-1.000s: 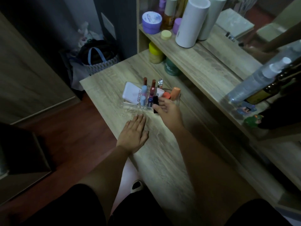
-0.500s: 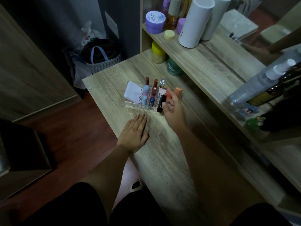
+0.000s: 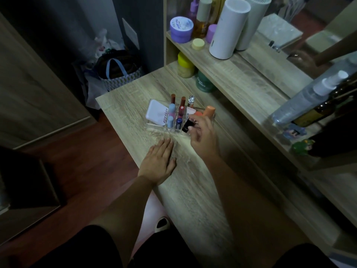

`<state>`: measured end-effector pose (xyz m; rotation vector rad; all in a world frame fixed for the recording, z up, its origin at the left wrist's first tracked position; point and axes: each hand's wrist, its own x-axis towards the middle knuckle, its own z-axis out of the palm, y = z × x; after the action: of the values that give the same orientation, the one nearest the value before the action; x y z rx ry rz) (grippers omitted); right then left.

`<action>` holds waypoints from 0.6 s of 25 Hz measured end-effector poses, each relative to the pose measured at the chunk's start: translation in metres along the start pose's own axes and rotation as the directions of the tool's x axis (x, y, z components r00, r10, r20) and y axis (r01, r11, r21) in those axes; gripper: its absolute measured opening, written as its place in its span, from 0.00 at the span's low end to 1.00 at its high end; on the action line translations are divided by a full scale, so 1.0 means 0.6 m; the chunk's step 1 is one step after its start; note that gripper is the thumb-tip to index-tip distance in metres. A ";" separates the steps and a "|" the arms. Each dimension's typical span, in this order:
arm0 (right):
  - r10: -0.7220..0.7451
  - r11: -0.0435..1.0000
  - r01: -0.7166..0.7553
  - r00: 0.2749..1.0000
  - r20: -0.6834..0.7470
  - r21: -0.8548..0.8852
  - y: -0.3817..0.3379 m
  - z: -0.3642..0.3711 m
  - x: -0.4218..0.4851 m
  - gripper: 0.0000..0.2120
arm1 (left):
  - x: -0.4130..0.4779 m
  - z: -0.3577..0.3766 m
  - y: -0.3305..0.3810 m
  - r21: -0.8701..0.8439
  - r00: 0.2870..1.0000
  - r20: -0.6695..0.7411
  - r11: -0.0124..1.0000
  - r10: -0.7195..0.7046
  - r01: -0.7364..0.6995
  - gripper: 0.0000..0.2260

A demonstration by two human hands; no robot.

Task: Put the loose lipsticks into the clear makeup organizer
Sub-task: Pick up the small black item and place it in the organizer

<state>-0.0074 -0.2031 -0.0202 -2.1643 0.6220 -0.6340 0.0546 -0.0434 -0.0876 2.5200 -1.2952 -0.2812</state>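
Black lipstick now tipped into clear organizer, before only beside it. I see right hand still pinching it; left hand stays flat, empty, on surface. Nearly done.

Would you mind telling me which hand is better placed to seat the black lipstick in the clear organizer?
The right hand: it already grips the black lipstick tube at the clear plastic organizer. The left hand lies flat on the wooden table.

Bare wooden table lies open before the clear makeup organizer; the shelf blocks behind.
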 end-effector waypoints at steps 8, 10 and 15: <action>-0.133 0.982 0.123 0.989 -0.062 -0.146 0.011 0.018 -0.002 0.14 | 0.001 0.001 -0.003 0.003 1.000 0.012 1.000 0.010 -0.010 0.25; -0.105 0.986 0.102 0.994 -0.019 -0.134 0.013 0.019 -0.001 0.14 | 0.001 0.001 -0.003 0.000 1.000 0.013 1.000 0.013 -0.013 0.25; -0.054 0.986 0.057 0.998 0.029 -0.155 0.008 0.020 0.001 0.14 | 0.001 0.000 -0.003 0.030 1.000 0.011 0.999 0.023 -0.023 0.26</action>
<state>-0.0005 -0.1997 -0.0309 -2.3385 0.6180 -0.6051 0.0565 -0.0430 -0.0883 2.5303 -1.3410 -0.2720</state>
